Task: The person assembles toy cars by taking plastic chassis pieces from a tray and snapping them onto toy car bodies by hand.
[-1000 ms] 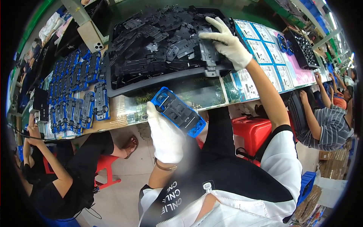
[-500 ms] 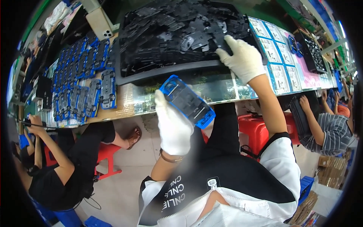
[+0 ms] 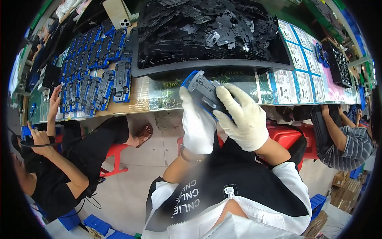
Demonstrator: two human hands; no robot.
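Note:
My left hand (image 3: 197,129), in a white glove, is wrapped round a blue toy car body (image 3: 191,76) held upside down just in front of the table edge. Over its open underside lies a black chassis plate (image 3: 206,91), slightly skewed. My gloved right hand (image 3: 243,121) grips the plate with thumb and fingers along its right side. The lower end of the car is hidden behind the right hand. Beyond both hands stands a large black bin (image 3: 215,66) heaped with loose black chassis plates (image 3: 187,34).
Rows of upturned blue toy cars (image 3: 99,85) lie left of the bin. A phone (image 3: 117,14) leans behind them. Printed sheets (image 3: 296,55) cover the table at right. Co-workers sit on both sides, one person's hand (image 3: 55,101) close to the cars. A red stool (image 3: 284,137) stands beside me.
My right hand has come from the bin toward me with a black chassis plate and brought it onto the car body. My left hand has turned and shifted slightly right. The view has shifted.

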